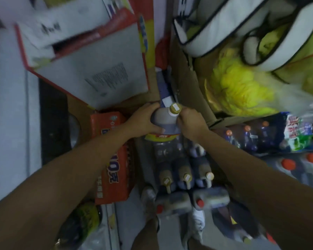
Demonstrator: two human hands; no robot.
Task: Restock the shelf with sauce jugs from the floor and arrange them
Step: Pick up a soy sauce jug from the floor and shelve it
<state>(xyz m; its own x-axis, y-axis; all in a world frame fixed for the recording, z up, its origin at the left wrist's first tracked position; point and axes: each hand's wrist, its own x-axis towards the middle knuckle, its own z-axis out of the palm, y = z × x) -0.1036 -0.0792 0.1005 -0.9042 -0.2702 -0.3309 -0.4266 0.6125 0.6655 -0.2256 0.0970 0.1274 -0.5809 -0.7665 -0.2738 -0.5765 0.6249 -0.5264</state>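
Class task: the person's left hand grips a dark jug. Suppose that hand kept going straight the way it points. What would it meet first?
The left hand points up-frame and right. Beyond the jug it already grips, it would probably first meet the purple-labelled bottle lying just behind; depth is unclear.

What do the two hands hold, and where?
One dark sauce jug: left hand on its side, right hand on the shoulder by the gold cap.
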